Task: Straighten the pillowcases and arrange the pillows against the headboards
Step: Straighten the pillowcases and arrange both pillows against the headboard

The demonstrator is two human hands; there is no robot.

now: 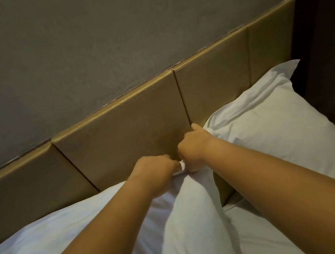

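Observation:
A white pillow (pixel 186 219) stands in front of me, its top corner pulled up against the tan padded headboard (pixel 119 135). My left hand (pixel 155 168) and my right hand (pixel 196 146) pinch that corner of the pillowcase side by side, fingers closed on the cloth. The right thumb sticks up toward the headboard. A second white pillow (pixel 272 122) leans against the headboard to the right, its far corner pointing up. White bedding or another pillow (pixel 48 242) spreads out at the lower left.
A grey wall (pixel 103 37) rises above the headboard. A dark wooden post or frame (pixel 320 12) borders the bed on the right. White sheet (pixel 257 233) shows between the two pillows.

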